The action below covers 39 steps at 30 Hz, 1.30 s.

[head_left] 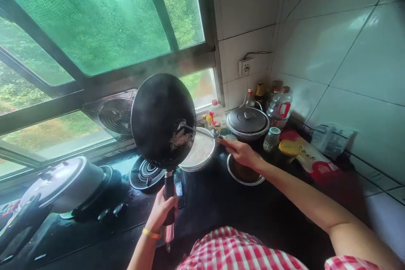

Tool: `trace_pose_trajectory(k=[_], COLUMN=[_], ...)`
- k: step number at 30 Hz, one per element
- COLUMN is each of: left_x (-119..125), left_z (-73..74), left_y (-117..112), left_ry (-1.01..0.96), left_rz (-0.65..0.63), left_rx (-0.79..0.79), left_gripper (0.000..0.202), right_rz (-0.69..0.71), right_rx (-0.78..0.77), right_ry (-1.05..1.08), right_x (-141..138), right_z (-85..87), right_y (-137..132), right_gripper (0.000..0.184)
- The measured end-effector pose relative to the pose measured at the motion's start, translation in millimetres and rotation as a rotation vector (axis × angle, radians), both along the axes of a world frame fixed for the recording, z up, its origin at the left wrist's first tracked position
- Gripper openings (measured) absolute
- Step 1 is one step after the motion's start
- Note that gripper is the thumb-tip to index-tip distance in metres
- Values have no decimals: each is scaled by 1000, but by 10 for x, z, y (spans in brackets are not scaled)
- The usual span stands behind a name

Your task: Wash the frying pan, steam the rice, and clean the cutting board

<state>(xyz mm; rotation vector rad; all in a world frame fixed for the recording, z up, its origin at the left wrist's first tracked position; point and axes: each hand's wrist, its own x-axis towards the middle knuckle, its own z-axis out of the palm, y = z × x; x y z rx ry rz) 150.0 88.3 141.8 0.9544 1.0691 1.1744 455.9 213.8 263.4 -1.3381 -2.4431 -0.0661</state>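
My left hand [160, 210] is closed round the black handle of a frying pan [158, 114]. The pan is raised and steeply tilted, its dark inside facing me, with faint steam about it. Pale minced-looking food [182, 140] lies in its lower right part. My right hand [241, 154] grips the brown handle of a metal spatula [202, 132], whose head reaches into the pan just above the food. Beneath the pan's right edge stands a round white basket [198, 168], partly hidden by the pan. A metal bowl [245, 182] with brown contents sits below my right hand.
A gas burner [148, 173] lies below the pan. To the left stands a pressure cooker [60, 185] on another burner. A lidded pot [248, 121], jars [271, 140] and bottles [282, 101] crowd the right corner. A window fan [114, 114] sits behind.
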Motion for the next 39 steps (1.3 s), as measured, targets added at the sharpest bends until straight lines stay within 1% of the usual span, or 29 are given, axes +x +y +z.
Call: trace_pose_trajectory(k=[3,6,8,10,12,14,19,23,26,28,31,33,35,39], left_x=[-31,-43,-35,-22,-14,-14,-28,-27,-23,-20,-15,-9,-1,8], left_z=[-6,-3,14,38,55,55,8,-31,-64,-80,-78,-61,-43,-26], left_y=[8,20,29,38,44,48,56,68,66,56,37,27,22,29], left_ry=[17,16,5,0,-5,-10,-35,-47,-42,-40,-34,-24,-14,13], left_rz=[15,32,40,46,47,43,26,4,4,4,4,8,14,18], left_rx=[13,-6,-15,-11,-8,-13,-18,-8,-6,-9,-15,-24,-38,-56], left_gripper=[27,26,25,25,24,25,26,27,27,27,26,26,26,27], right_rz=[-22,22,79,148,201,218,179,178,167,146,90,48,31,35], right_rx=[-43,-90,-114,-132,-144,-147,-123,-89,-47,-14,51,85,85,35], right_ry=[-124,-193,-155,-82,-15,18,34,28,-61,-144,-280,-329,-315,-241], right_x=[222,348,336,267,192,154,204,216,263,345,483,514,456,203], right_z=[6,68,106,122,112,88,39,6,-28,-35,-1,40,72,98], right_y=[-18,-17,-21,-31,-46,-64,-130,-167,-132,-71,42,101,132,142], right_gripper=[45,45,46,46,45,44,44,45,45,45,45,46,45,44])
